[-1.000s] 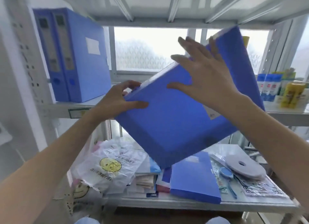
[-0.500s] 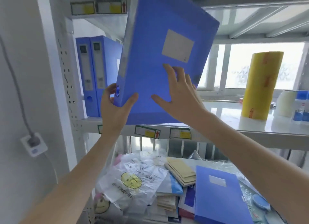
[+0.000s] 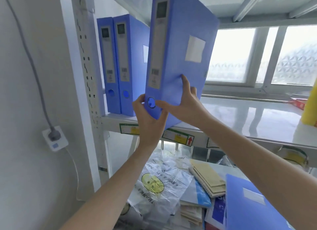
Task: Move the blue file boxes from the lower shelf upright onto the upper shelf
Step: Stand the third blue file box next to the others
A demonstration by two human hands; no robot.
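I hold a blue file box (image 3: 178,46) almost upright, spine toward me, its lower corner at the front edge of the upper shelf (image 3: 248,120). My left hand (image 3: 149,120) grips the bottom of the spine from below. My right hand (image 3: 185,103) presses on its right face and lower edge. Two more blue file boxes (image 3: 120,65) stand upright at the shelf's left end, just left of the held one. Another blue file box (image 3: 248,204) lies flat on the lower shelf at bottom right.
A yellow roll (image 3: 310,103) stands at the upper shelf's right end. On the lower shelf lie a smiley plastic bag (image 3: 159,183), notebooks (image 3: 207,180) and papers. The perforated shelf post (image 3: 87,75) and a wall socket with cable (image 3: 54,137) are at left.
The held box has turned from tilted with its face toward me to nearly upright with the spine facing me, and has come down to the upper shelf beside the two standing boxes.
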